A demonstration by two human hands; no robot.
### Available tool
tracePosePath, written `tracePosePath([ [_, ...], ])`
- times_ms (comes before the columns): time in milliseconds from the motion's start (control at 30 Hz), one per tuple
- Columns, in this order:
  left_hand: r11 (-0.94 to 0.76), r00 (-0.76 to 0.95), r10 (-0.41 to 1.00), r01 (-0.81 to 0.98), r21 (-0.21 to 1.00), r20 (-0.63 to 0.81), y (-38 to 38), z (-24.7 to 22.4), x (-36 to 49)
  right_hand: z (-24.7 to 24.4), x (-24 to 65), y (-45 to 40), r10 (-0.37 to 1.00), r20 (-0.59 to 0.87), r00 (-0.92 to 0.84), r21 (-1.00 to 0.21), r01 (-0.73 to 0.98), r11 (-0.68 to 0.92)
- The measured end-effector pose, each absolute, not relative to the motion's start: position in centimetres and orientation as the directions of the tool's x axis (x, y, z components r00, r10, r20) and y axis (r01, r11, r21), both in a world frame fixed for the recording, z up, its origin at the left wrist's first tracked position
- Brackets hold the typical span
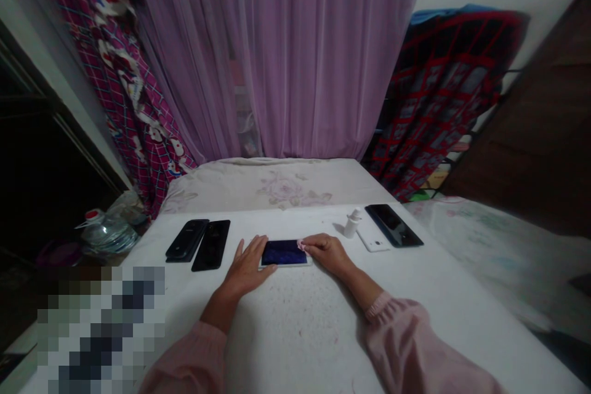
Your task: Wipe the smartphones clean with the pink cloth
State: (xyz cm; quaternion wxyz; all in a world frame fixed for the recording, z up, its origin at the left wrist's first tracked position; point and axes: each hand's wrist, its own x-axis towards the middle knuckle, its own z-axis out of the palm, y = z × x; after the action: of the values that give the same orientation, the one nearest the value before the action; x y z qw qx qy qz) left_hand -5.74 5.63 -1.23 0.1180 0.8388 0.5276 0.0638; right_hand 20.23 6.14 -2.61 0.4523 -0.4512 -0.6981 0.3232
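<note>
A white-framed smartphone [282, 253] lies sideways, screen up, on the white tabletop in front of me. My left hand [248, 265] rests at its left end, fingers stretched out and the thumb along the near edge. Pinched in my right hand [327, 252] is a small pinkish cloth [301, 245], which touches the right end of the screen. Just beyond that hand stands a small white spray bottle [352, 223]. Beside the bottle lies a white phone part [375, 241], perhaps a back cover, partly under a dark phone [394, 225].
Dark phones [187, 240] and another black phone [211, 245] lie left of my left hand. Small specks dot the white table [295, 332] near me. A large water bottle [108, 231] stands beyond the left edge. Purple curtains [295, 55] hang behind the table.
</note>
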Motion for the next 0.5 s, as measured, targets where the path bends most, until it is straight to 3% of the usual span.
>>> tracePosePath([
  [167, -0.433, 0.451, 0.893, 0.863, 0.259, -0.009, 5.8, -1.5, -5.9, -2.7, 21.0, 3.6, 0.904, 0.356, -0.237, -0.849, 0.321, 0.419],
  [500, -0.442, 0.455, 0.891, 0.862, 0.248, 0.007, 5.8, -1.8, -5.9, -3.2, 19.4, 7.7, 0.935, 0.352, -0.042, -0.843, 0.420, 0.336],
])
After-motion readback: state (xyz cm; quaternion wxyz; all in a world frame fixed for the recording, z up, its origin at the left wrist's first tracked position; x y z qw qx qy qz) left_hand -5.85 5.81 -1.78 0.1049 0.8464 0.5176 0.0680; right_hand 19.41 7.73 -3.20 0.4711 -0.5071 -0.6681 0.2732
